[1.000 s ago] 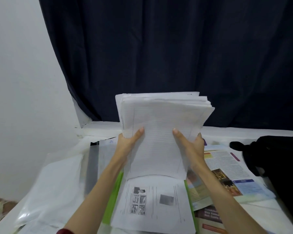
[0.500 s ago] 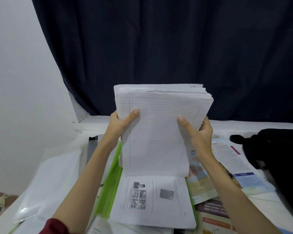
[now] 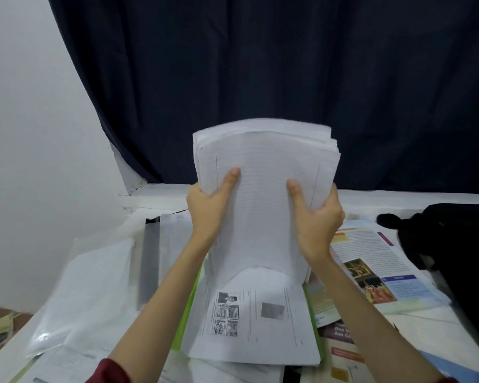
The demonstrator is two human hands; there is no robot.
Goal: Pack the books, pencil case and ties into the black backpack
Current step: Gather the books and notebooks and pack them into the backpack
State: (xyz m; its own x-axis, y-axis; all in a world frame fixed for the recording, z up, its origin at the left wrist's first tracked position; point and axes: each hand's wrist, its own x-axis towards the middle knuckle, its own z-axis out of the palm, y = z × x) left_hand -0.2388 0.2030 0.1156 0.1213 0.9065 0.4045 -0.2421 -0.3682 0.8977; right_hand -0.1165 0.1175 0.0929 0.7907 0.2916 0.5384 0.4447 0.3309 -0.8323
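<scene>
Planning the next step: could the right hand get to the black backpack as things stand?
Probably not yet: the right hand grips the paper stack, as does the left hand. The backpack sits at that side, nothing between.

A study corner in a home: a white table [image 3: 426, 322] strewn with school materials, pushed against a plain white wall [image 3: 33, 134]. Behind the table hangs a dark navy curtain [image 3: 260, 64]; on it lie an open illustrated textbook [image 3: 376, 266], printed worksheets [image 3: 255, 322] and plastic sleeves [image 3: 89, 286].
</scene>
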